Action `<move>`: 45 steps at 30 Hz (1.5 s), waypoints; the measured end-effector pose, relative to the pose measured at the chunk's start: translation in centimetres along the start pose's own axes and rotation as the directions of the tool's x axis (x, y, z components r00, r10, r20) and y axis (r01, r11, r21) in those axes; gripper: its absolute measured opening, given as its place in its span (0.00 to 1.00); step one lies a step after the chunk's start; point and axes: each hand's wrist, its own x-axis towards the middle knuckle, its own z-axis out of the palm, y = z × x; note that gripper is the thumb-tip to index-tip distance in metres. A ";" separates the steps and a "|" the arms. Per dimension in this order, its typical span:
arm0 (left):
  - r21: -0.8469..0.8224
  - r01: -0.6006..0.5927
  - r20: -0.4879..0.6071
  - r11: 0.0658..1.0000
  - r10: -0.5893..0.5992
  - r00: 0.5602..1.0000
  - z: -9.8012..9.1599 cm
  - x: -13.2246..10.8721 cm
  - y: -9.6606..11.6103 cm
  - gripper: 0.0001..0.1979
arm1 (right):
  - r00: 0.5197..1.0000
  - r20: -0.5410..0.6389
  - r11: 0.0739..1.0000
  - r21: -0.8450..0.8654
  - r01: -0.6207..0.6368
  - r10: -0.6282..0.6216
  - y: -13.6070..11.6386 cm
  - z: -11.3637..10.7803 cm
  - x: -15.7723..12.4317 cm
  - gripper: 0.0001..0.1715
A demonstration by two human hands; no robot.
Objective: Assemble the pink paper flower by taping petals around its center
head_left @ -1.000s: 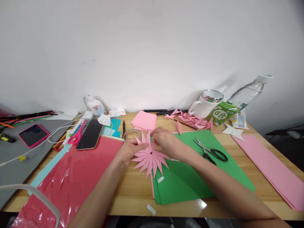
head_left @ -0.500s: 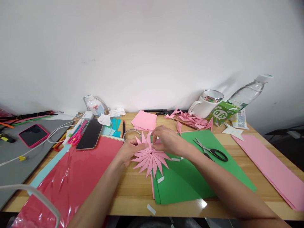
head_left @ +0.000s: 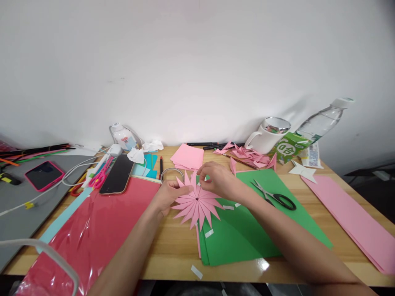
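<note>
A pink folded-paper star with many pointed petals is held up over the table, a small dark hole at its middle. My left hand pinches its left side between thumb and fingers. At the star's upper right, my right hand has its fingers closed together near the petals; what sits between those fingertips is too small to make out. Below and to the right lie green paper sheets with short white strips along the left edge. Black-handled scissors rest on the green paper.
Behind the hands are a stack of pink squares, a tape roll and a heap of pink folded pieces. A white mug and a bottle stand back right. Red paper and a phone lie left.
My right hand's fingers have shifted very slightly above the star. The star and my left hand stay almost where they were.
</note>
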 end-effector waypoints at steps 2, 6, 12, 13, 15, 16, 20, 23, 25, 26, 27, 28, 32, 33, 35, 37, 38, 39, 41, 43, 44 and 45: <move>-0.011 -0.008 0.009 1.000 0.008 1.000 0.1 -0.1 0.0 0.16 | 1.000 -0.011 0.998 0.066 -0.018 0.019 0.2 0.0 0.0 0.07; -0.015 -0.081 0.046 0.997 0.081 0.996 0.0 -0.2 0.0 0.15 | 0.997 0.009 0.988 0.134 -0.074 0.073 0.6 -0.3 0.1 0.07; 0.097 -0.166 0.153 0.981 0.150 0.977 -0.1 -0.5 -0.1 0.14 | 0.884 0.443 0.816 0.449 -0.363 0.149 2.6 -1.4 0.7 0.08; 0.121 -0.184 0.182 0.975 0.161 0.970 -0.1 -0.6 -0.1 0.14 | 0.853 0.506 0.750 0.514 -0.417 0.128 2.9 -1.5 0.7 0.07; 0.143 -0.203 0.226 0.969 0.168 0.959 -0.1 -0.6 -0.1 0.14 | 0.818 0.570 0.653 0.589 -0.476 0.082 3.4 -1.4 0.9 0.06; 0.139 -0.200 0.229 0.970 0.165 0.959 -0.1 -0.5 -0.1 0.13 | 0.820 0.568 0.649 0.596 -0.473 0.076 3.7 -1.2 0.9 0.06; 0.057 -0.147 0.150 0.988 0.137 0.979 -0.2 -0.1 -0.4 0.14 | 0.896 0.350 0.807 0.424 -0.411 0.273 5.2 -1.3 0.2 0.07; -0.006 -0.122 0.126 0.992 0.122 0.985 -0.4 0.3 -0.6 0.12 | 0.926 0.147 0.856 0.354 -0.377 0.347 6.2 -3.1 -2.8 0.06; -0.031 -0.115 0.123 0.993 0.118 0.985 -0.5 0.4 -0.7 0.12 | 0.944 0.175 0.833 0.444 -0.330 0.281 6.2 -5.1 -6.2 0.09; -0.039 -0.114 0.124 0.993 0.118 0.985 -0.5 0.4 -0.7 0.12 | 0.939 0.277 0.794 0.513 -0.325 0.206 6.0 -6.1 -8.0 0.10; -0.042 -0.114 0.127 0.993 0.119 0.985 -0.5 0.4 -0.7 0.12 | 0.928 0.348 0.748 0.579 -0.325 0.134 5.6 -7.0 -9.7 0.12; -0.038 -0.115 0.131 0.993 0.119 0.984 -0.5 0.4 -0.7 0.13 | 0.918 0.393 0.723 0.619 -0.306 0.052 5.3 -7.7 -11.3 0.12; 0.014 -0.111 0.155 0.994 0.108 0.982 -0.2 0.2 -0.7 0.14 | 0.846 0.532 0.875 0.431 -0.219 -0.050 4.2 -8.4 -14.4 0.12; 0.035 -0.110 0.159 0.993 0.103 0.982 -0.2 0.2 -0.7 0.13 | 0.859 0.512 0.905 0.372 -0.205 -0.015 4.2 -8.1 -14.2 0.13; 0.077 -0.113 0.151 0.991 0.100 0.984 -0.1 0.1 -0.7 0.13 | 0.928 0.361 0.939 0.279 -0.200 0.090 4.5 -7.0 -13.1 0.13; 0.108 -0.114 0.134 0.988 0.099 0.986 -0.1 0.1 -0.7 0.14 | 0.963 0.105 0.945 0.192 -0.265 0.249 5.3 -5.7 -11.1 0.12; 0.111 -0.114 0.128 0.987 0.099 0.987 -0.1 0.1 -0.7 0.14 | 0.940 -0.032 0.934 0.131 -0.333 0.339 5.8 -5.0 -9.8 0.12; 0.108 -0.117 0.123 0.987 0.103 0.987 -0.2 0.2 -0.7 0.14 | 0.907 -0.150 0.919 0.062 -0.389 0.394 6.5 -4.3 -8.5 0.12; 0.092 -0.113 0.118 0.989 0.102 0.988 -0.4 0.3 -0.8 0.14 | 0.865 -0.334 0.894 -0.116 -0.432 0.375 8.0 -3.0 -6.0 0.14; 0.081 -0.091 0.112 0.993 0.082 0.990 -0.6 0.4 -0.8 0.15 | 0.937 -0.293 0.909 -0.308 -0.281 0.190 9.6 -1.8 -4.0 0.21; 0.077 -0.082 0.110 0.994 0.073 0.991 -0.7 0.5 -0.8 0.15 | 0.974 -0.212 0.910 -0.382 -0.161 0.083 10.5 -1.3 -3.3 0.22; 0.071 -0.076 0.113 0.995 0.068 0.991 -0.7 0.5 -0.8 0.15 | 0.991 -0.134 0.899 -0.434 -0.050 -0.009 11.3 -0.9 -2.7 0.21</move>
